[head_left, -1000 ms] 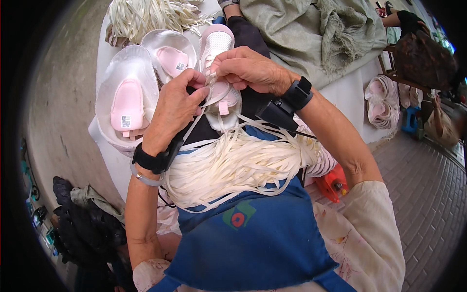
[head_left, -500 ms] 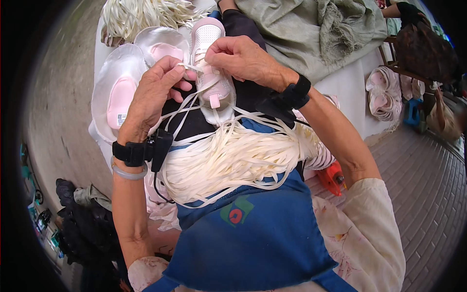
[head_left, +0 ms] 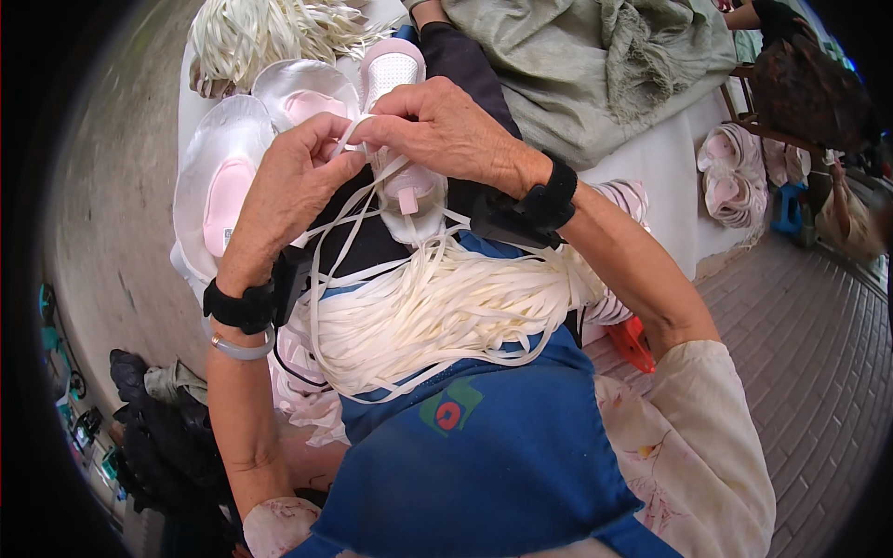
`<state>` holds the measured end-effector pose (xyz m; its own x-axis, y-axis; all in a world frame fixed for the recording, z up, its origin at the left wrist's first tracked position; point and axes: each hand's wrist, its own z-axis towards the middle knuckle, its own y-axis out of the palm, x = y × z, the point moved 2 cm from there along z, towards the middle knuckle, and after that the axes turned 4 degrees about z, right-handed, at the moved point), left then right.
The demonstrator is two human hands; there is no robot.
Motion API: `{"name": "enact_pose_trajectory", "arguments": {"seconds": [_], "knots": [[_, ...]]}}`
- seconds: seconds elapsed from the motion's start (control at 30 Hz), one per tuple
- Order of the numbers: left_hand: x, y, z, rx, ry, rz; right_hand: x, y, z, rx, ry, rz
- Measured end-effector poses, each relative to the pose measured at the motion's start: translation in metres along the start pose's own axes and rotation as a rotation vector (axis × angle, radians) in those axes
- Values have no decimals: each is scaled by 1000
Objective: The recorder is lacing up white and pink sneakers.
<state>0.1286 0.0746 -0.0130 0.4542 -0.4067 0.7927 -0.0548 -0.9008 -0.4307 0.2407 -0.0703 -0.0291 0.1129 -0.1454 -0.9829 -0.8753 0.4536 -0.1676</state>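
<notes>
A pink and white shoe upper [head_left: 394, 71] lies in front of me, toe end toward my lap bundle, its middle hidden behind my hands. My left hand [head_left: 309, 177] is closed, thumb and fingers pinching a white shoelace [head_left: 350, 136] just left of the upper. From the right, my right hand [head_left: 451, 130] reaches across the upper, its fingertips closed on the same lace close to the left fingertips. Loose lace ends trail down toward a thick bundle of cream laces [head_left: 446, 307] on my lap, over the blue apron [head_left: 484, 456].
Two white shoe uppers with pink insides [head_left: 226, 191] lie at the left on a white-covered surface. Another lace bundle [head_left: 265, 37] is at the far left. Greenish cloth [head_left: 595, 74] covers the far right. Stacked uppers [head_left: 732, 177] sit further right, near a blue stool [head_left: 789, 206].
My right hand has moved left, from over the upper to beside my left fingertips. The lace is now pinched between both hands. My left hand has shifted only slightly.
</notes>
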Motion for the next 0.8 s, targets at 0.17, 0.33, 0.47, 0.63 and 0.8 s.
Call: {"name": "enact_pose_trajectory", "arguments": {"seconds": [0.17,0.33,0.47,0.63,0.8], "knots": [[-20,15,6,-3,92,-82,11,-7,-1,22,270,363],[-29,-1,12,161,-65,-594,12,-6,0,-84,134,120],[22,-36,11,-23,-5,-457,13,-5,-4,-5,30,14],[56,-38,-5,323,320,254,12,-13,-9,89,128,-19],[-20,-61,17,424,-42,-443,21,-4,-19,-22,-3,-382]]}}
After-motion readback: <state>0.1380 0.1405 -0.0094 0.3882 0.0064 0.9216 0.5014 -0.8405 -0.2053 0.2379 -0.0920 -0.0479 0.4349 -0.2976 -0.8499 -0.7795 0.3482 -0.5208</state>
